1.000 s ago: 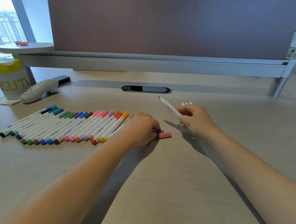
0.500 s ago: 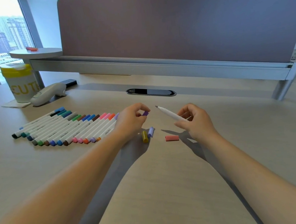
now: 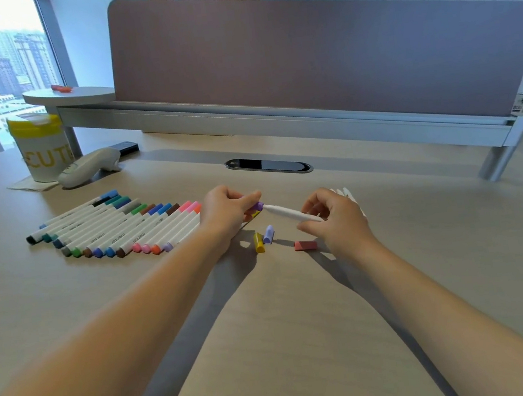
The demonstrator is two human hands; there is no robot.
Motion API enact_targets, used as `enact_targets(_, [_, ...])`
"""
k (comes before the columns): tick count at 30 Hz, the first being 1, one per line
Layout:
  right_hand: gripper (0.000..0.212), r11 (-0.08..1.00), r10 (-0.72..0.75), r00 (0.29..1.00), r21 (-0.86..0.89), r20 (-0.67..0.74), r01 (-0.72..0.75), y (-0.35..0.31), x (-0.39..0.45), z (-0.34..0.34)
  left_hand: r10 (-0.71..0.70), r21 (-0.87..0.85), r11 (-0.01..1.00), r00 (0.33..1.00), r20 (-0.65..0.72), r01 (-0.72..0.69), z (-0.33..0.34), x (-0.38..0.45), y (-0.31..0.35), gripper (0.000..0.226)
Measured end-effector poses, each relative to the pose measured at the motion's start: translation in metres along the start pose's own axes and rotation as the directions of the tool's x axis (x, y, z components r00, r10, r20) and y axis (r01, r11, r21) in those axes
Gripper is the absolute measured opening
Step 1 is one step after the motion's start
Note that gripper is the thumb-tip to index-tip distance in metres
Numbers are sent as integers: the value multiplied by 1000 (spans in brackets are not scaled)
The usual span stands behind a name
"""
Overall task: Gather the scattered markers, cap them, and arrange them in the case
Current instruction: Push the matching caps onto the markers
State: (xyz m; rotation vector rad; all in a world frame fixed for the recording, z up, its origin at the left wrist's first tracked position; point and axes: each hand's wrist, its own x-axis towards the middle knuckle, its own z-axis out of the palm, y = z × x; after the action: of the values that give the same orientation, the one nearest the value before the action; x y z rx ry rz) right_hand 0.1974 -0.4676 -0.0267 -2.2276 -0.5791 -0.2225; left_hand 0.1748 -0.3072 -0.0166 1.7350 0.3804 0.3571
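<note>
My left hand (image 3: 226, 209) pinches a purple cap (image 3: 258, 206) against the tip of a white marker (image 3: 288, 211), whose barrel my right hand (image 3: 336, 218) grips. Below them three loose caps lie on the desk: a yellow cap (image 3: 258, 242), a lilac cap (image 3: 268, 233) and a pink cap (image 3: 305, 245). A row of several capped markers (image 3: 117, 226) lies side by side to the left, its right end hidden by my left hand. White marker ends (image 3: 346, 192) poke out behind my right hand. No case is in view.
A yellow-lidded white cup (image 3: 42, 145) and a white handheld device (image 3: 90, 167) stand at the back left. A cable slot (image 3: 268, 165) sits in the desk ahead, before the desk divider (image 3: 319, 67). A person stands behind the divider.
My left hand lifted a purple cap off the desk and brought it to the marker tip. The right hand tilted the marker leftward to meet it. The yellow and lilac caps became uncovered.
</note>
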Motion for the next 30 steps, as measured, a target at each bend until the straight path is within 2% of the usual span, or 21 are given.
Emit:
enact_targets(4, [15,999,-12,1000,32,0,12,-7,0,7,18,2,1000,1000,-13,-18,5,-2,0,17])
enact_targets(8, [29,987,38,999,159,-12,-35,-12,-1,16,59,31,998,998,-39,-57,7,-2,1,18])
enact_targets(15, [30,992,22,999,126,-43,-16,-17,3,18,26,58,998,999,-38,-24,11,-2,5,16])
enact_targets(17, [28,990,13,999,143,-33,-8,-19,4,19,8,24,1000,1000,-26,-7,13,-2,7,20])
enact_targets(21, [8,977,19,998,212,52,-30,-19,2,16,-56,-11,998,998,-5,56,9,1,8,22])
enact_targets(24, [9,965,48,998,257,26,-53,-11,3,13,-64,-12,998,998,2,64,4,4,5,26])
enact_targets(26, [17,982,94,995,169,-29,-88,1,8,10,-23,60,998,1000,9,23,3,7,1,30])
enact_targets(30, [33,961,149,987,-224,-67,-160,29,21,2,78,289,953,995,62,-93,2,14,-6,39])
